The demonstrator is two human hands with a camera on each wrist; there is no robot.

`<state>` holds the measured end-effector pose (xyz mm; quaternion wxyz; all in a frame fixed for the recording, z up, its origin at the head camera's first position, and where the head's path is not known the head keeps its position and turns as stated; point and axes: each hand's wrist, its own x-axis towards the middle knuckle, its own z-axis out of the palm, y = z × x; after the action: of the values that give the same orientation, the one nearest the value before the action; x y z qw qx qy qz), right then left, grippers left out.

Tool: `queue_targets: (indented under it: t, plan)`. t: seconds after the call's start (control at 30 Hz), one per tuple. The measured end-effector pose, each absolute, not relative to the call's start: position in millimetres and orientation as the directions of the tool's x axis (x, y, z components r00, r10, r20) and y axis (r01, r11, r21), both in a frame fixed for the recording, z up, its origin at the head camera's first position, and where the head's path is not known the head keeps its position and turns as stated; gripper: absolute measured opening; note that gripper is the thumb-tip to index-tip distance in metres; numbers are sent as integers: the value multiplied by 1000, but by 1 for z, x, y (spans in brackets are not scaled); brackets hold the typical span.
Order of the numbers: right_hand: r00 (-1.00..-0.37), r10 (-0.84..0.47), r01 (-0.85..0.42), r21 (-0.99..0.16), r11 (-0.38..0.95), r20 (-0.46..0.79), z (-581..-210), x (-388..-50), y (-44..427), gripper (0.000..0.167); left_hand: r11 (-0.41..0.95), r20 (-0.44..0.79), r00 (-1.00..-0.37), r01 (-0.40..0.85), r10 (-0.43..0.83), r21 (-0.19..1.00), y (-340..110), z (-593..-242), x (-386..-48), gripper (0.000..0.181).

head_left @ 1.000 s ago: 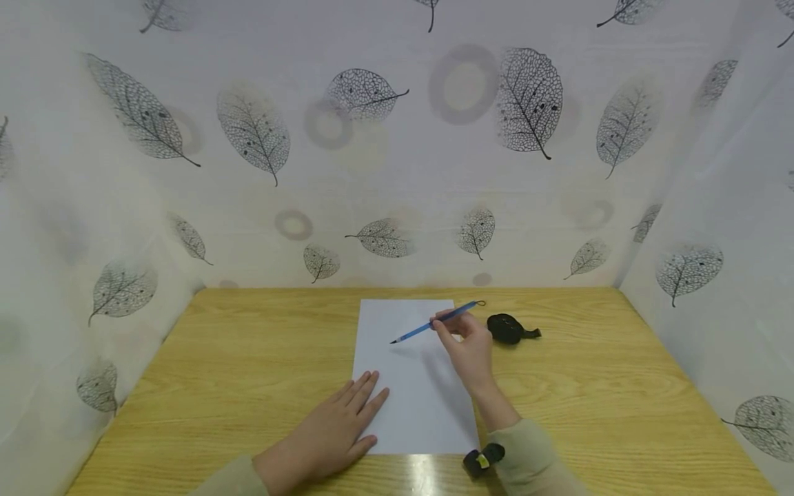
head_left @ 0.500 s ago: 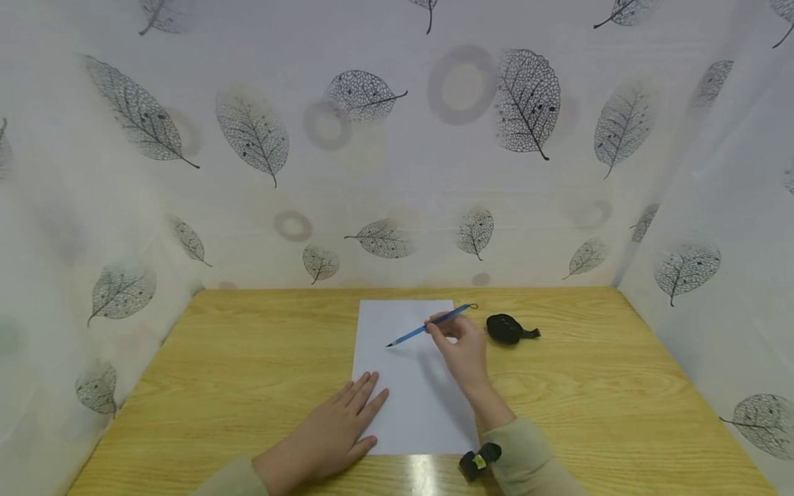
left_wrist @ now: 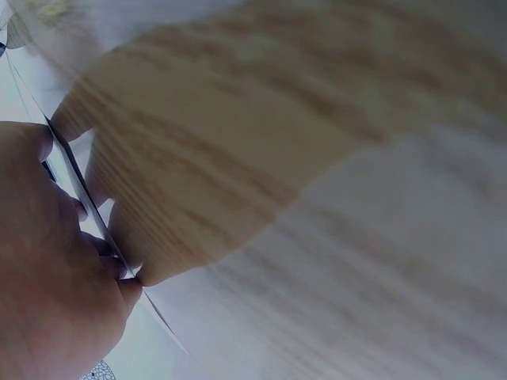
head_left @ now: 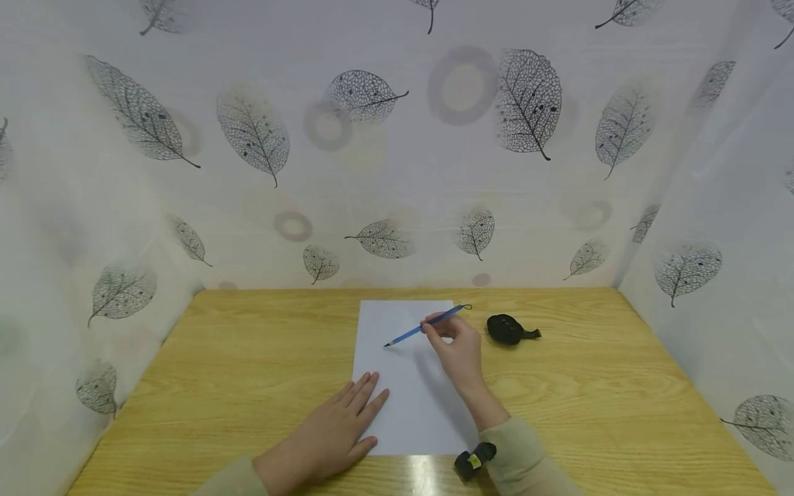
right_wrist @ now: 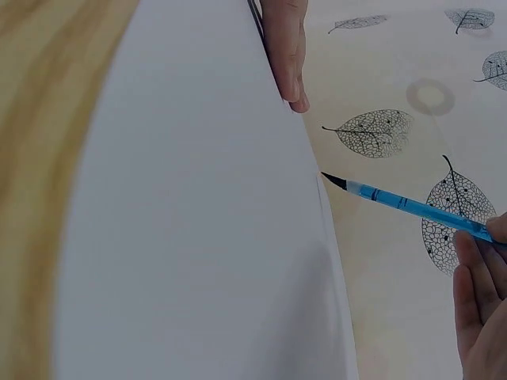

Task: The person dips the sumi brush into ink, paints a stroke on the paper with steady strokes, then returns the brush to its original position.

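Note:
A blue brush pen (head_left: 406,335) with a black tip is pinched between the thumb and fingers of my right hand (head_left: 459,355). Its tip points down and left over a white sheet of paper (head_left: 403,406); whether tip and paper touch, I cannot tell. In the right wrist view the brush pen (right_wrist: 404,204) slants towards the paper (right_wrist: 190,190). My left hand (head_left: 331,434) lies flat with spread fingers on the paper's lower left edge. The left wrist view shows this hand (left_wrist: 55,261) from the side, at the sheet's edge.
Beyond the right hand, a small black dish (head_left: 505,330) with a short handle sits on the wooden table (head_left: 260,351). A black strap-like device (head_left: 474,461) is at the right sleeve. Leaf-patterned curtains (head_left: 397,158) enclose the table's back and sides.
My right hand has shifted slightly left and a little down with the brush pen, so the tip is a bit farther left over the paper. The left hand stays put.

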<state>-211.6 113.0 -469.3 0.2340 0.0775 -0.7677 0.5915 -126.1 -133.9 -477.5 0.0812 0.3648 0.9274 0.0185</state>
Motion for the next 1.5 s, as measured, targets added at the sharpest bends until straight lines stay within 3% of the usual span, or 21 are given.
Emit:
queue_targets:
  t: [0.6, 1.5]
  plan:
    - [-886, 90, -360, -796, 486, 456, -464, -207, 112, 8, 731, -117, -722, 678, 682, 76, -133, -478, -124, 67]
    - [-866, 104, -360, -755, 548, 489, -462, -205, 113, 7, 729, -110, -721, 678, 685, 97, -134, -479, -126, 67]
